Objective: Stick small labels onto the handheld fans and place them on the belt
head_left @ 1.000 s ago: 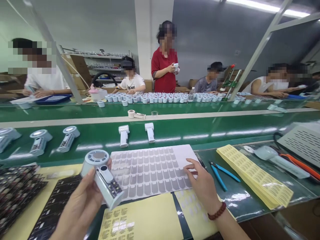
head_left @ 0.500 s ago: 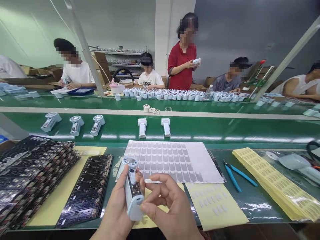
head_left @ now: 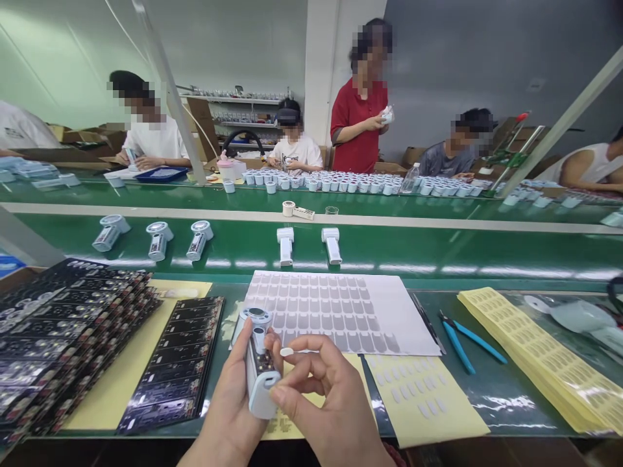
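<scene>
My left hand (head_left: 236, 389) is closed around a light blue handheld fan (head_left: 263, 395), its round head pointing away from me and its base towards me. A dark circuit board (head_left: 265, 358) shows in the open side of the handle. My right hand (head_left: 326, 395) is curled beside the base, with its thumb tip at the base's right edge. At the tip of its index finger is a small white oval sticker (head_left: 287, 352). Similar stickers (head_left: 409, 389) lie on a yellow backing sheet (head_left: 452, 421) to the right. Beyond the fan is a white sheet of grey labels (head_left: 335, 311).
Stacked black circuit boards (head_left: 63, 331) stand at left, beside a smaller stack (head_left: 175, 363). Blue-handled cutters (head_left: 472, 347), tweezers (head_left: 427, 321) and yellow sticker sheets (head_left: 540, 363) lie at right. Several fans (head_left: 286, 246) rest on the green belt (head_left: 389, 253). Co-workers (head_left: 360, 123) are across it.
The view has shifted slightly, so the bench things appear further right. My hands keep almost the same hold. The white sticker has tilted, showing more of its face.
</scene>
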A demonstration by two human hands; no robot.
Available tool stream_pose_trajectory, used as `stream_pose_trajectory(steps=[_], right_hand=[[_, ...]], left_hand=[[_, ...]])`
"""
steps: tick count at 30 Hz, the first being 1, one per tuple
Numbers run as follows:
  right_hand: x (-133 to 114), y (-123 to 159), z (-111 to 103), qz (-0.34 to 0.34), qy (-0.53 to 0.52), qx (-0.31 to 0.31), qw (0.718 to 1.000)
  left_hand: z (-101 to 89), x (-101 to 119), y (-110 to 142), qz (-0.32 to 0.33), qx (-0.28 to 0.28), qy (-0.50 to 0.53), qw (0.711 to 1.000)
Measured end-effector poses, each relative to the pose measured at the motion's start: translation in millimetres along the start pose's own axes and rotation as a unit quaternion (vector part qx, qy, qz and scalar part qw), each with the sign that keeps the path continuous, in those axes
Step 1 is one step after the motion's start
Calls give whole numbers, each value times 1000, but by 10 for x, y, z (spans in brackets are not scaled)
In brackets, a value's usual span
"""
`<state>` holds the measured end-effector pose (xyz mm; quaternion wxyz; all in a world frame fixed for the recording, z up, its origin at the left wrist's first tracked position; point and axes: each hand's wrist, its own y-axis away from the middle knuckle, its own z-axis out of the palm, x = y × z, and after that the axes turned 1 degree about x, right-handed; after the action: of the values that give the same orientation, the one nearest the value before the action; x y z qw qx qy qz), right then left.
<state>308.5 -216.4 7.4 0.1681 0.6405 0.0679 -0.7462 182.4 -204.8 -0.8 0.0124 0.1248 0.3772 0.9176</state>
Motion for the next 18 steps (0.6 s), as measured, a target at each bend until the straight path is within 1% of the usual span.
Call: stream_pose_trajectory(steps=[5, 8, 10, 11, 13, 14, 15, 16, 18], right_hand=[[-19, -9, 10, -2, 6, 3, 1000], [13, 10, 32, -24, 15, 5, 1000], [56, 34, 58, -63, 53, 19, 996], [78, 45, 72, -96, 82, 31, 992], [114, 53, 91, -166, 145, 63, 973], [124, 48, 92, -187, 171, 81, 964], [132, 34, 83, -191, 185, 95, 959], [139, 13, 64, -175, 183, 102, 962], [165, -43, -9, -101, 135, 81, 982]], left_hand=[[-11, 0, -17, 2, 10, 10, 1000], [9, -20, 15, -3, 17, 31, 999], [30, -42, 58, -18, 9, 50, 999], [44, -52, 84, -24, 4, 56, 998], [74, -65, 137, -35, 6, 63, 997], [89, -63, 159, -41, 13, 64, 997], [100, -54, 177, -52, 19, 66, 996], [104, -38, 189, -61, 23, 66, 996], [84, 12, 189, -67, 15, 50, 996]])
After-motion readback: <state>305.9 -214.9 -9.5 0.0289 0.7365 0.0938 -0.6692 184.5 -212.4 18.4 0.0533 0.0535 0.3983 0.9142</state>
